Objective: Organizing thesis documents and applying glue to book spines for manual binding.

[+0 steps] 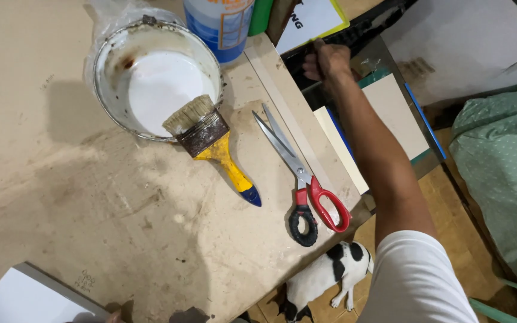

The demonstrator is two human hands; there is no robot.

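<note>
1. Head view: your right hand (pixel 328 60) reaches past the far edge of the tabletop (pixel 61 179), fingers curled over a dark edge beside stacked boards (pixel 390 113); whether it grips the edge you cannot tell.
2. Your left hand is barely in view at the bottom edge, near a white board (pixel 25 299); its state cannot be told.
3. On the tabletop, a tin (pixel 154 78) of white paint stands at the far side, wrapped in a plastic bag.
4. A yellow-handled brush (pixel 210 143) rests with its bristles on the tin's rim and its blue tip on the tabletop.
5. Open scissors (pixel 300 173) with one red and one black loop lie just right of the brush.
6. A blue-and-white bottle (pixel 219 24) stands just behind the tin.
7. A black-and-white dog (pixel 324 278) lies on the floor below the tabletop's edge.
</note>
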